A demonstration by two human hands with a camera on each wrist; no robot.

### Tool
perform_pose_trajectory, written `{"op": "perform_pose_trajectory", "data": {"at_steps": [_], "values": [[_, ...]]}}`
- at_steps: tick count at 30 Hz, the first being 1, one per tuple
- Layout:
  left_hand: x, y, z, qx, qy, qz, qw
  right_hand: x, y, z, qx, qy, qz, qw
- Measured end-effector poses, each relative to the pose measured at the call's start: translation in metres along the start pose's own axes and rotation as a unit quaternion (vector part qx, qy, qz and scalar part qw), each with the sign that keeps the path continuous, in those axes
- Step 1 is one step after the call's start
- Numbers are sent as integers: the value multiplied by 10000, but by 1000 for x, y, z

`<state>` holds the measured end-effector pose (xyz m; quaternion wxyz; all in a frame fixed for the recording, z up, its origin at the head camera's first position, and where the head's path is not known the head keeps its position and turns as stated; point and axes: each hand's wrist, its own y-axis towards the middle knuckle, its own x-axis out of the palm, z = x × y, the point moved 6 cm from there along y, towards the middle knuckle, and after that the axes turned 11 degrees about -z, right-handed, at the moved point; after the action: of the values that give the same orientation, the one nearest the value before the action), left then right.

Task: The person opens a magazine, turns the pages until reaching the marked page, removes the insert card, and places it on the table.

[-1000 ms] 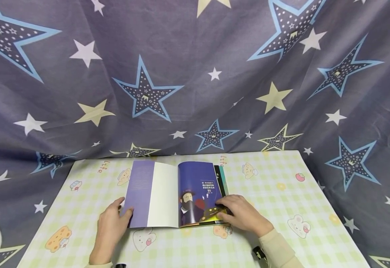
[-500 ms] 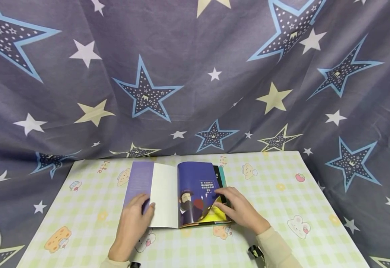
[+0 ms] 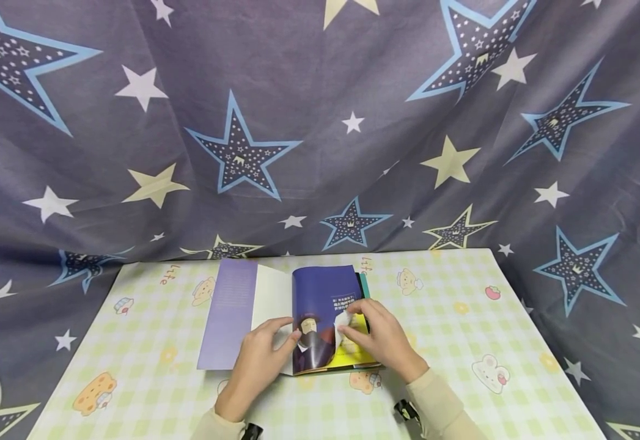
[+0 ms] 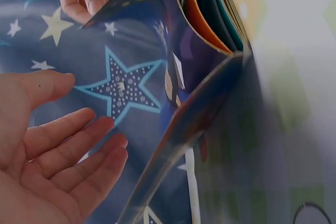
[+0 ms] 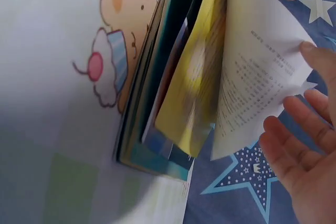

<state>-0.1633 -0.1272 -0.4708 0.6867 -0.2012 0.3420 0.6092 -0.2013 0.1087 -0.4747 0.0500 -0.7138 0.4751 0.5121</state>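
An open book lies on the table, its left side showing a purple flap [image 3: 228, 318] and a white panel [image 3: 272, 293]. On its right side is a dark blue page [image 3: 320, 287] printed with a bearded figure in a hat. My right hand [image 3: 382, 336] pinches this page's lower right corner between thumb and fingers, curling it up. The lifted page's white printed back [image 5: 262, 72] shows in the right wrist view, with a yellow page [image 5: 194, 72] beneath. My left hand [image 3: 261, 357] hovers over the white panel, fingers extended and apart from the page in the left wrist view [image 4: 63, 150].
A tablecloth [image 3: 452, 379] with pale green checks and cartoon prints covers the table. Behind it hangs a dark curtain [image 3: 308, 73] patterned with stars. A black wrist strap [image 3: 408, 410] shows near my right sleeve.
My left hand has moved right from the purple flap's outer edge to the book's middle. My right hand has moved slightly left and up, and the blue page's corner is now raised, exposing more yellow.
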Motion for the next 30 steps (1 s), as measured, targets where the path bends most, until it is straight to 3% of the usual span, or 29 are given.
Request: {"op": "perform_pose_trajectory", "data": {"at_steps": [4, 8, 11, 15, 20, 25, 30], "values": [[5, 4, 6, 52, -271, -112, 9996, 2, 3, -7, -190, -17, -33, 9998], [12, 9, 9, 38, -1051, -387, 9937, 7, 7, -14, -350, 367, -273, 9983], [18, 12, 8, -129, -1709, -562, 9836, 13, 10, -20, -382, 798, -562, 9945], [22, 15, 2, -350, -2398, -467, 9691, 18, 12, -26, -443, 1066, -793, 9901], [25, 17, -6, -560, -3248, -371, 9434, 21, 12, -30, -431, 1111, -885, 9889], [21, 16, -11, -787, -3612, -282, 9287, 20, 10, -27, -187, 1247, -1052, 9864], [4, 8, -19, -1053, -3726, -126, 9219, 16, 2, -17, 155, 1276, -1134, 9852]]}}
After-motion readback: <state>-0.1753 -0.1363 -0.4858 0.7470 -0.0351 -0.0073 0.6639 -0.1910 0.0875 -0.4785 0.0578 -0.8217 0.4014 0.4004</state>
